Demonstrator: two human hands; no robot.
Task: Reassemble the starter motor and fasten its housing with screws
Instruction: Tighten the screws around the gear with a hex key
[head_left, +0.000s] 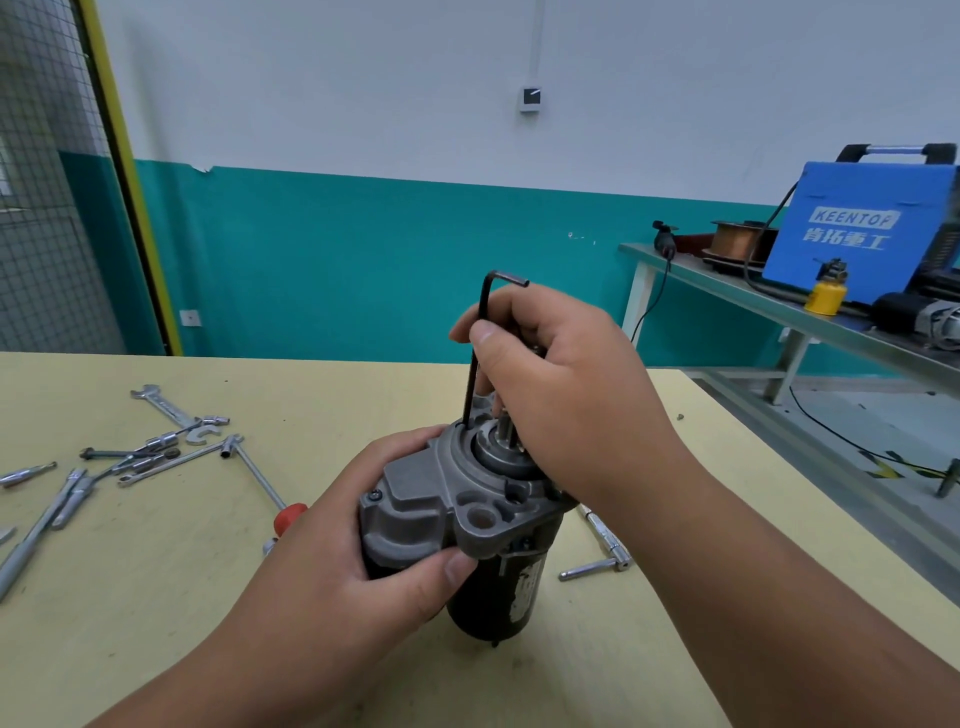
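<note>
The starter motor (483, 577) stands on end in the lower middle of the frame, its black body resting on the yellow table (156, 623) and its grey housing (431, 499) facing up. The left hand (337, 551) grips the housing from the left, fingers curled round the far edge and the thumb pressed against the near flange. The right hand (566, 395) pinches a black hex key (487, 301) between thumb and fingers. The key's long arm points down and its tip sits in a hole at the housing's upper-left edge.

The step in hand looks like fastening the housing, with the motor apparently already put together. The screw under the tip is hidden, so how far it is driven cannot be told. The next move likely calls for turning the key upright while the left hand stops the motor twisting. Loose wrenches and sockets (156, 447) lie at the left of the frame.
</note>
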